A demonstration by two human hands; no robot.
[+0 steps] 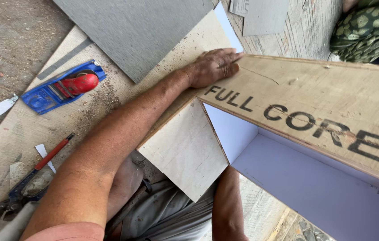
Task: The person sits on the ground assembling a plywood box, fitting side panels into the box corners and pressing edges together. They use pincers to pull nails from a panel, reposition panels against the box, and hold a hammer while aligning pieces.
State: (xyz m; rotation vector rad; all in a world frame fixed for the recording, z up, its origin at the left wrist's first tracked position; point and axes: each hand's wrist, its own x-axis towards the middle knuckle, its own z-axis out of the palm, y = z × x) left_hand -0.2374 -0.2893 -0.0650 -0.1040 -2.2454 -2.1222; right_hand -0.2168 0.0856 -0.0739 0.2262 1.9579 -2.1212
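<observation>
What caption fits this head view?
Left hand pressed flat on the corner of a plywood box, blue-and-red hand plane lying nearby.

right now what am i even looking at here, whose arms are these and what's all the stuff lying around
This is one picture from a camera worn on a person's head, looking down at their own bare arms. The left hand lies flat on the top corner of a large plywood box with a white inside. The right forearm reaches down beside the box; its hand is out of view. On the dusty board floor lie a blue hand plane with a red handle, pliers, a red-handled tool and grey laminate sheets.
</observation>
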